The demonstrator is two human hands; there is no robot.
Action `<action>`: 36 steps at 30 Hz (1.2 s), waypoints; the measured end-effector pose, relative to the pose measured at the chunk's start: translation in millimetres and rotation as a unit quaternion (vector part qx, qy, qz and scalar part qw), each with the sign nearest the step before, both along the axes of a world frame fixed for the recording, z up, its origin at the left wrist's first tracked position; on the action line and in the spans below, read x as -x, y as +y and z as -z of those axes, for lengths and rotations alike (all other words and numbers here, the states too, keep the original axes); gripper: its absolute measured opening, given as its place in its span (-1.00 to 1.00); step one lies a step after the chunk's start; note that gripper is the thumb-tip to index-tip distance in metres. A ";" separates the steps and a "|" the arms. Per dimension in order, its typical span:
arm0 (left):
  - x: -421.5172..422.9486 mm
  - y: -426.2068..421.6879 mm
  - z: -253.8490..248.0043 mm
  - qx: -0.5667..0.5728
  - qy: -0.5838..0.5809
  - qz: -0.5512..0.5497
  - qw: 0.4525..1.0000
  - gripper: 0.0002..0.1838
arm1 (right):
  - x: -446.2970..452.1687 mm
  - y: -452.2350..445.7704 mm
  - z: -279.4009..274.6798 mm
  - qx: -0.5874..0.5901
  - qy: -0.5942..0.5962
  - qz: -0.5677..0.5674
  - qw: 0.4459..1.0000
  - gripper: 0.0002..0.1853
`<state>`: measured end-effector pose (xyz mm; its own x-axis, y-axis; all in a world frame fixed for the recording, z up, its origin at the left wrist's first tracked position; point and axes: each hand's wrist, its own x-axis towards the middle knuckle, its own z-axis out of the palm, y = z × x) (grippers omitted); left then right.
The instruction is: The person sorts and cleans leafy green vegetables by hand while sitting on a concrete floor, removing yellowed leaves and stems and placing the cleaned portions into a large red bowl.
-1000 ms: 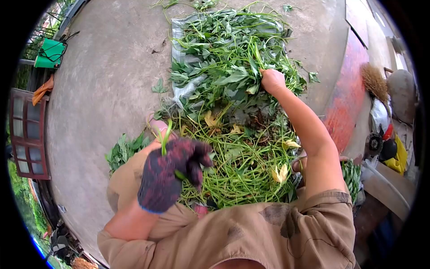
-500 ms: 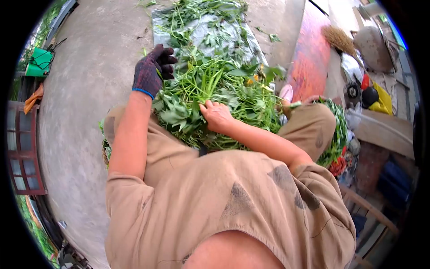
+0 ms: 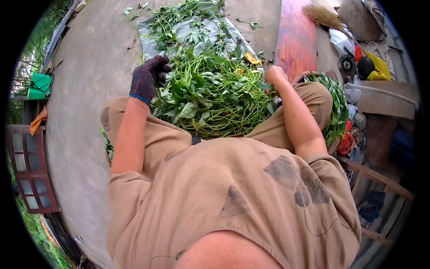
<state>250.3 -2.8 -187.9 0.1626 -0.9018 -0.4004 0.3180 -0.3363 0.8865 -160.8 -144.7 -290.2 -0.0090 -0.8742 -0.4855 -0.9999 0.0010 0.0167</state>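
My left hand [image 3: 149, 80] wears a dark knitted glove with a blue cuff. Its fingers are curled at the left edge of a big heap of leafy green stems [image 3: 215, 96]; a thin green bit shows beside the glove, and what lies inside the fingers is hidden. On the heap's right side, my bare right hand [image 3: 275, 75] is closed in a fist near my knee. Whether it grips a stem I cannot make out. The heap lies between my legs. Beyond it, more leafy stems are scattered on a grey plastic sheet [image 3: 150, 41].
A basket of green leaves [image 3: 329, 96] stands by my right knee. Past it are a reddish board [image 3: 295, 40], a straw broom [image 3: 321, 15], a yellow bag [image 3: 380, 66] and a wooden chair [image 3: 378, 175]. Bare concrete floor [image 3: 85, 112] stretches to my left.
My right hand has left the middle of the heap and moved right to its edge, closing into a fist. My left fingers have curled in more. The view has shifted slightly.
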 end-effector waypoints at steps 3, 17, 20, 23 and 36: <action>28.7 22.9 -10.7 0.007 0.000 0.017 1.000 -0.66 | 13.9 5.4 62.3 -0.065 0.013 -0.058 0.996 -0.60; 81.3 21.6 18.9 0.080 -0.311 0.114 0.940 -0.70 | -11.9 43.5 -80.8 -0.033 -0.447 0.035 0.893 -0.86; 93.3 28.5 30.8 0.088 -0.359 0.205 0.906 -0.68 | -13.9 56.7 -95.7 -0.052 -0.610 0.111 0.783 -0.89; 100.4 34.1 46.1 0.103 -0.416 0.314 0.847 -0.60 | -12.1 53.5 -105.7 -0.010 -0.683 0.143 0.716 -0.88; 83.0 32.1 78.4 0.129 -0.583 0.446 0.667 -0.60 | 22.6 27.7 -85.8 0.245 -0.730 0.265 0.580 -0.89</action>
